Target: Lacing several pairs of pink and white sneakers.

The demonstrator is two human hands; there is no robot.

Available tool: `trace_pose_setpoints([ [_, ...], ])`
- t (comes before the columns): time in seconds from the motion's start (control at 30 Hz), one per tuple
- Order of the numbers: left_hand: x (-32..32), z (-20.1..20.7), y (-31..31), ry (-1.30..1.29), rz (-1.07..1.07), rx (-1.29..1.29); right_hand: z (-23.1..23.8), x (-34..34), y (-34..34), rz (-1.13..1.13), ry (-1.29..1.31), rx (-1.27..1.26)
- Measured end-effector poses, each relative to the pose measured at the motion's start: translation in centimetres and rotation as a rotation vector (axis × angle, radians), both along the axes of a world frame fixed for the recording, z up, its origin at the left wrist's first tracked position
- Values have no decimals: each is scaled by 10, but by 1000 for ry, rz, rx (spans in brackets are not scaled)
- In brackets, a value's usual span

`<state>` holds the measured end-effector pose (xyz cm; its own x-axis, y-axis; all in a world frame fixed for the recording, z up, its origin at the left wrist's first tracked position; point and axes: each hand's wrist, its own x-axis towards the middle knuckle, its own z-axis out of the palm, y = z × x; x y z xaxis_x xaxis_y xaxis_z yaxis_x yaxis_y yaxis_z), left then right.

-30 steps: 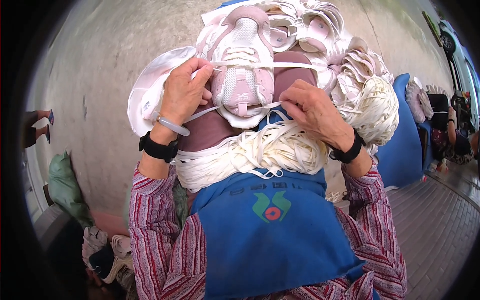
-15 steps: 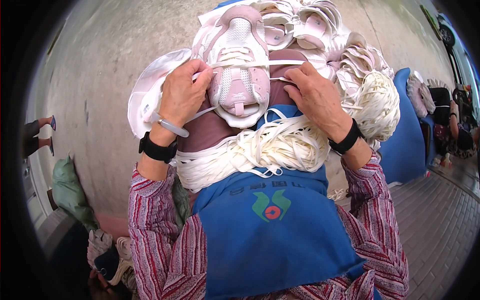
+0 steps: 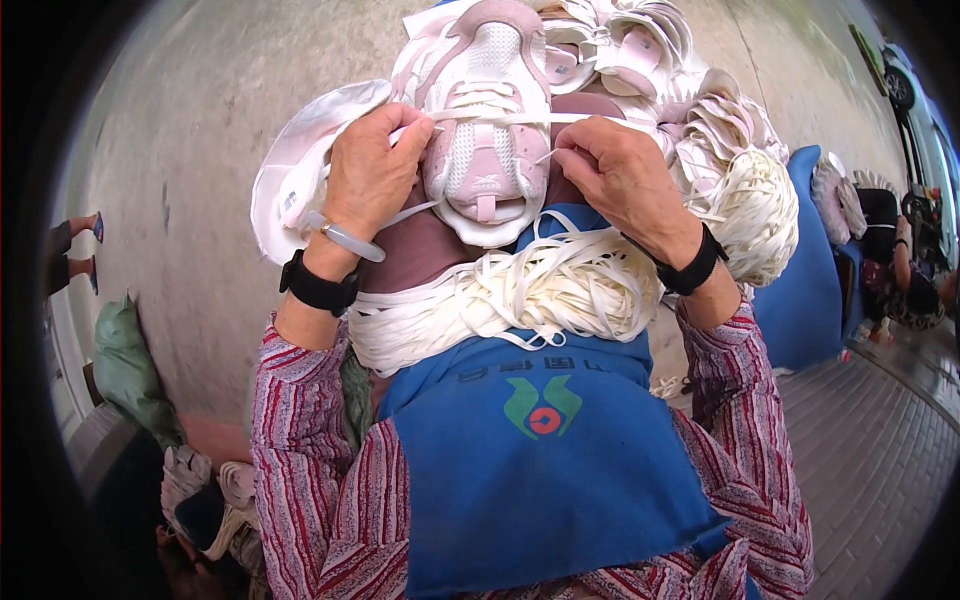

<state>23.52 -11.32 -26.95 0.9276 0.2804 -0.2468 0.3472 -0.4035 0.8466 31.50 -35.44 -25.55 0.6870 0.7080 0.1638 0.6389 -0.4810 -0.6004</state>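
Your two hands flank a pink-and-white sneaker upper point(image 3: 463, 160) — it lies in the gap between the grips, over your thighs. Its long axis runs straight out from you, square to the line joining your hands: rounded toe beyond both grips, tongue point(image 3: 489, 178) with its pink pull tab point(image 3: 486, 208) slightly on your side of them.

Left hand point(image 3: 372, 165): thumb and forefinger together on the white shoelace point(image 3: 574, 118), right at the upper's left eyelet edge. Right hand point(image 3: 628, 180): fingertips pinched on a thin end of lace, just off the right eyelet edge. Left is the nearer one — right stands a little wider out. Lace crosses the upper from the left grip and runs on past the far side of the right knuckles; whether it touches them, cannot tell.

Loose lace heap point(image 3: 540, 285) lies bodyward of both grips, on your blue apron point(image 3: 600, 430). Lace bundle point(image 3: 755, 215) sits outward of the right grip; stacked uppers point(image 3: 640, 55) beyond it.
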Motion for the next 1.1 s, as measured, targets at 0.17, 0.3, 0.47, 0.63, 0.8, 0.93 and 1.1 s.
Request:
trace_pose_setpoints([
  [0.17, -3, 1, 1, 26, 3, -17, 1, 2, 4, 20, 1, -67],
  [0.3, 1, -6, 3, -181, -83, 237, 4, 1, 17, -98, 113, 100],
  [0.47, 1, -3, 6, -102, -107, 164, -6, 5, 19, -73, 88, 97],
  [0.63, 5, -10, 6, -180, -99, 237, 1, 5, 20, -85, 92, 180],
  [0.8, 0, -8, 8, -146, -103, 126, -2, 5, 19, -80, 90, 170],
  [0.93, -4, 6, 11, -9, -15, -91, 6, 4, 15, -112, 257, 210],
  [1.1, -19, 7, 10, -101, 103, -248, -6, 14, 9, 36, 226, 174],
])
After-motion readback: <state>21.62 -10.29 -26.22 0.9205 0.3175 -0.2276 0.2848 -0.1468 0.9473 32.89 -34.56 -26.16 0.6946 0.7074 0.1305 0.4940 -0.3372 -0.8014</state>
